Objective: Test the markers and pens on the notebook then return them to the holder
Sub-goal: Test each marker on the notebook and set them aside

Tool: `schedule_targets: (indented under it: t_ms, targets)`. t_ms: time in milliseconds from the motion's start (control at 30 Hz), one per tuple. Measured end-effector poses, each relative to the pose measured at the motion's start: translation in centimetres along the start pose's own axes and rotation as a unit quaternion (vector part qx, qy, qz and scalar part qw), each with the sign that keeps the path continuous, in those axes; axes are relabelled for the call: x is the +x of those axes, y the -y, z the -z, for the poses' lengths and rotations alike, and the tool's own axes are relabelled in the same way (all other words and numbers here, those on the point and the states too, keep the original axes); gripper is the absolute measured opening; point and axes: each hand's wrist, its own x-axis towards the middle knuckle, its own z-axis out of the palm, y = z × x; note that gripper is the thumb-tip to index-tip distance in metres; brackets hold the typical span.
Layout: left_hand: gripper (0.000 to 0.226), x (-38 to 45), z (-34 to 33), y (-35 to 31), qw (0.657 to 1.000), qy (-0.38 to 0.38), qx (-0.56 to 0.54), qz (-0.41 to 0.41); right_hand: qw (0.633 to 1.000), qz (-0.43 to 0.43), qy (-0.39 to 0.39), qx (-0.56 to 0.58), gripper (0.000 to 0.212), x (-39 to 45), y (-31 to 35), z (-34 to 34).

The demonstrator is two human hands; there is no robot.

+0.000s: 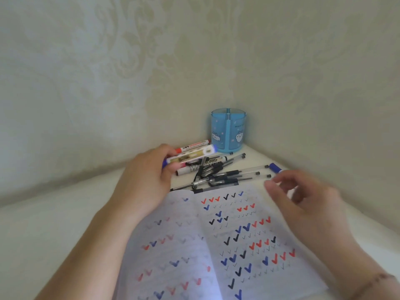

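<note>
My left hand [149, 180] grips a whiteboard marker [190, 155] with a white barrel and blue ends, holding it level above the pile of pens. My right hand [303, 195] hovers blurred over the notebook's upper right corner. Its fingers are loosely curled, the thumb is apart from them, and nothing shows between them. A blue cap [275, 167] lies just beyond its fingertips. The open notebook [194, 245] is covered with red, blue and black ticks. The blue translucent holder [228, 131] stands in the corner with nothing visible inside it.
A red marker [194, 146] and a black whiteboard marker [207, 164] lie behind my left hand. Several clear ballpoint pens [225, 176] lie heaped between the notebook and the holder. Patterned walls close the white table [54, 224] in at the back and right.
</note>
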Motion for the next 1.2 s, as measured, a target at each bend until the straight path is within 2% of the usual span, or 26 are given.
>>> schedule_targets:
  t_ms: [67,100,167,233,300,500,600,700,833,933,967,1033,1067,1133,1200]
  targets:
    - [0.010,-1.0,-0.4,-2.3,0.985,0.065,-0.131,-0.090,0.987,0.010,0.076,0.144,0.046,-0.6,0.9,-0.4]
    - [0.011,-1.6,-0.9,-3.3,0.973,0.103,-0.162,-0.129,0.972,0.019,0.110,0.209,0.053,-0.9,1.2,-0.5]
    - [0.020,-2.6,-2.2,-4.6,0.952,0.169,-0.174,-0.185,0.940,0.037,0.148,0.306,0.049,-1.4,1.7,-0.4]
    - [0.032,-3.2,-3.0,-5.2,0.939,0.206,-0.167,-0.220,0.932,0.058,0.143,0.327,0.036,-1.7,1.9,-0.2]
    - [0.040,-3.4,-3.1,-5.6,0.931,0.217,-0.177,-0.234,0.926,0.057,0.142,0.346,0.034,-1.9,1.9,-0.2]
    - [0.032,-3.4,-2.8,-5.1,0.924,0.198,-0.155,-0.289,0.904,0.066,0.208,0.368,0.021,-2.3,1.3,-1.2]
    - [0.015,-3.5,-2.5,-5.4,0.910,0.229,-0.183,-0.293,0.889,0.072,0.225,0.393,0.029,-2.5,1.3,-1.0]
    - [0.012,-3.5,-2.6,-5.0,0.905,0.247,-0.197,-0.287,0.912,0.108,0.200,0.343,0.030,-2.4,1.3,-0.6]
    - [0.024,-3.5,-2.9,-4.8,0.895,0.272,-0.234,-0.264,0.889,0.111,0.212,0.390,0.024,-2.7,1.7,-0.3]
    - [0.052,-2.9,-2.6,-3.8,0.903,0.268,-0.253,-0.219,0.889,0.087,0.194,0.406,0.009,-2.5,1.6,0.3]
    - [0.055,-2.6,-2.5,-3.2,0.909,0.258,-0.254,-0.208,0.876,0.069,0.200,0.434,0.018,-2.4,1.5,0.5]
    - [0.049,-2.1,-2.4,-2.3,0.922,0.237,-0.237,-0.194,0.845,0.054,0.253,0.467,0.025,-2.0,1.6,0.8]
    - [0.042,-1.9,-2.6,-1.9,0.930,0.229,-0.223,-0.183,0.844,0.042,0.282,0.453,0.029,-2.0,1.8,0.9]
    - [0.027,-1.8,-3.1,-1.6,0.941,0.223,-0.196,-0.161,0.865,0.019,0.321,0.386,0.031,-2.4,1.8,0.7]
    - [0.021,-1.8,-3.4,-1.6,0.939,0.234,-0.200,-0.151,0.883,0.024,0.347,0.316,0.023,-3.0,1.9,0.4]
